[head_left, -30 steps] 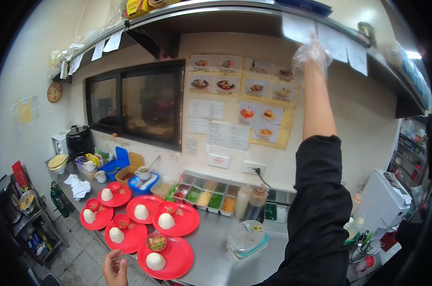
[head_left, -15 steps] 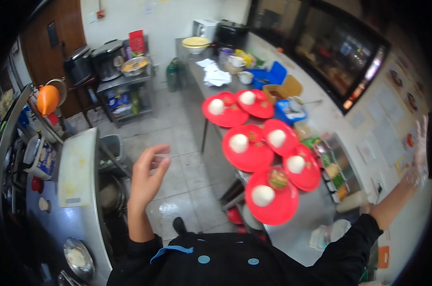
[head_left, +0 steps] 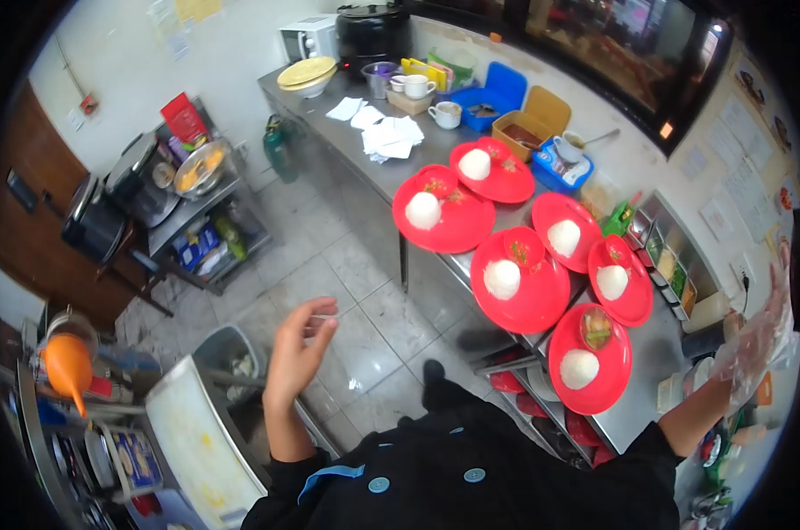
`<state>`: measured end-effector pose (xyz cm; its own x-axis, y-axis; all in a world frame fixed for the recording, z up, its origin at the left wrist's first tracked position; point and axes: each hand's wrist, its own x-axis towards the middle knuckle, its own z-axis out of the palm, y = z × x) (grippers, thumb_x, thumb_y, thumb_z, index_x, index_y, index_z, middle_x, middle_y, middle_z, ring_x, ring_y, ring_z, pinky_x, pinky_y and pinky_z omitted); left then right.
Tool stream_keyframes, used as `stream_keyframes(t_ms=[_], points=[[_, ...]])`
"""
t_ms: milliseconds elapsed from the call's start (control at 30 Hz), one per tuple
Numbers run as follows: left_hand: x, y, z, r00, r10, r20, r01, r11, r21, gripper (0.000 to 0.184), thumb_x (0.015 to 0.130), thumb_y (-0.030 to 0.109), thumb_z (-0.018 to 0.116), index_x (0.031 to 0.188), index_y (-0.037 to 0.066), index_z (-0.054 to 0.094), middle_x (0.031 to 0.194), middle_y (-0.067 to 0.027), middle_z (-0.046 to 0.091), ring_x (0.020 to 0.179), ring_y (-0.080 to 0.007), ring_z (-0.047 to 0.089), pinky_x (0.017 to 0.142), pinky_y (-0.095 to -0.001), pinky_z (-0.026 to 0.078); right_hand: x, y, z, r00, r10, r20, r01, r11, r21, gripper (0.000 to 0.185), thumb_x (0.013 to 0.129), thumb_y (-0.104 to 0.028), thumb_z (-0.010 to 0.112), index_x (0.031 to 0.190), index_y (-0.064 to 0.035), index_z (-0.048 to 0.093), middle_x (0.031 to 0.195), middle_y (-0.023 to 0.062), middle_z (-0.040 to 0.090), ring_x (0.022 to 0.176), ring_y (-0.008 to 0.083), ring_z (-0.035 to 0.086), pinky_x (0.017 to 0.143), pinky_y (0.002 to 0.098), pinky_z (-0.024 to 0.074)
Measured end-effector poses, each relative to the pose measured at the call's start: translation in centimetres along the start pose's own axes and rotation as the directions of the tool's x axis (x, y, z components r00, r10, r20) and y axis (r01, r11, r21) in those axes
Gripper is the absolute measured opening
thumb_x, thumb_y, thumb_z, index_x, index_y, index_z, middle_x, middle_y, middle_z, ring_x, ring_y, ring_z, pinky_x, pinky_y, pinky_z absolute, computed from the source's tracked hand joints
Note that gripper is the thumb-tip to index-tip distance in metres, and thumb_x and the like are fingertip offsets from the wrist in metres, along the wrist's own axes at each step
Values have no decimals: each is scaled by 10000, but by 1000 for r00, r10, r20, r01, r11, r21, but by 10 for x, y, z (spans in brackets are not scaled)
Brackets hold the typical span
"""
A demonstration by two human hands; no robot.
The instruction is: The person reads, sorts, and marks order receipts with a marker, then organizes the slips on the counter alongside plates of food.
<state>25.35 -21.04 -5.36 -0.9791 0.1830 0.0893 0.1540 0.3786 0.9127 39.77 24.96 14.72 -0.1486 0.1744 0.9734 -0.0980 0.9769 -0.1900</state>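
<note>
- Left hand [head_left: 298, 353]: bare, half-open, fingers bent, thumb apart, raised above the tiled floor [head_left: 356, 353].
- Right hand [head_left: 762, 340]: in a clear plastic glove, fingers stretched out, at the right edge of view; could not tell whether it touched anything.
- Red plates [head_left: 616, 364]: six, grouped on the steel bench [head_left: 656, 367], each with a white mound [head_left: 579, 369]; front one also held a small bowl [head_left: 597, 329] of food.
- Food trays [head_left: 669, 269]: bench's wall side, between plates and right hand.
- Blue box [head_left: 504, 84], white papers [head_left: 391, 137], cups [head_left: 419, 86]: further along same bench.
- Orange funnel [head_left: 68, 360]: far left, well apart from left hand.
</note>
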Motion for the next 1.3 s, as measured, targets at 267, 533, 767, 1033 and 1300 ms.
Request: stream_keyframes(t_ms=[267,533,767,1033,1300], points=[[184,-17,22,965,123,232,-158,978,137,239,798,68,594,1034,34,573,939,-98,616,783,-180,601,685,-285,478,-62,37,144,842,529,-103,-500,838,217,401,831,-216,518,1152,21,490,1174,155,498,1017,248,511,843,342,417],[411,-114,45,959,243,148,-262,957,128,297,729,-55,520,987,56,616,942,-128,605,785,-211,599,674,-294,487,-120,-19,382,487,788,376,-858,350,376,257,774,-129,592,997,-4,579,931,78,591,778,143,569,688,257,465],[615,-173,113,807,542,236,-591,744,311,333,676,37,644,1007,42,615,941,-178,587,838,-299,583,692,-330,477,-188,-140,548,260,538,802,-873,486,-43,232,790,-137,575,1007,-54,584,840,102,538,822,185,520,709,308,433],[640,-194,112,736,539,409,-646,741,186,430,617,142,746,993,18,578,883,-141,550,852,-284,531,774,-360,424,-267,-134,655,393,730,560,-687,637,-348,318,726,-118,609,1014,2,547,991,175,540,902,322,518,772,401,405],[652,-199,108,726,378,574,-433,900,-45,466,600,164,757,985,-2,553,881,-128,553,789,-257,542,707,-342,442,-259,-157,671,330,878,347,-649,478,-592,282,761,-138,583,994,22,585,707,153,608,642,264,592,590,347,454]])
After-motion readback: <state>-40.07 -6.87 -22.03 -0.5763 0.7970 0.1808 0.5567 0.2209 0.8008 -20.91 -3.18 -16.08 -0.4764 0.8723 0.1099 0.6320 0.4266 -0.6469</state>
